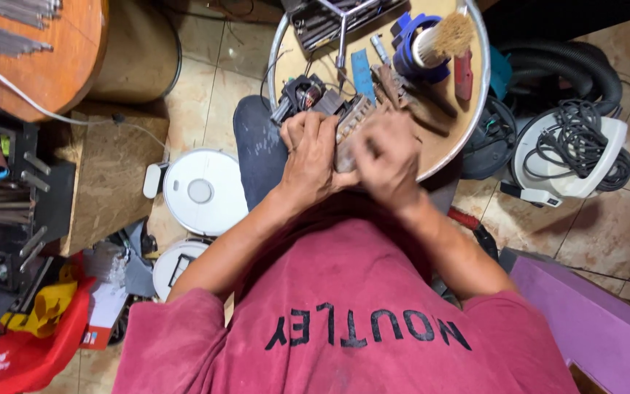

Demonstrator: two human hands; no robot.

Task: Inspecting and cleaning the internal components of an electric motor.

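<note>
Both hands meet at the near edge of a round wooden table (468, 109). Left hand (313, 157) wraps its fingers around an electric motor assembly (329, 109) resting on the table edge. Right hand (386, 157) is blurred, fingers curled against the motor; its grip cannot be told. A brush (442, 38) stands behind.

Your right hand (386, 157) is motion-blurred, so its grip is unreadable; both hands cover much of the motor part (344, 124) at the table's (442, 146) near edge, and the tool tray (329, 18) is cut off at the table's far edge
</note>
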